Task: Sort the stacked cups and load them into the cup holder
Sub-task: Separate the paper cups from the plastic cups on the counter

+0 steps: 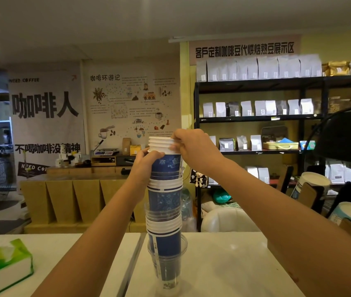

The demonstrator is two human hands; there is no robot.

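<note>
A tall mixed stack of cups (166, 213) stands upright on the white counter (223, 264), blue patterned paper cups nested with clear plastic cups. My left hand (146, 161) grips the upper blue paper cup on its left side, fingers curled round it. My right hand (191, 144) pinches the white rims of the topmost cups (160, 144) from the right. The lowest clear cup (168, 273) rests on the counter near the front edge. No cup holder is clearly visible.
A green tissue box (3, 266) sits at the counter's left. White round containers (313, 185) and dark equipment crowd the right side. A black shelf (256, 118) of coffee bags stands behind, with a cardboard-fronted counter (74, 198) at the back left.
</note>
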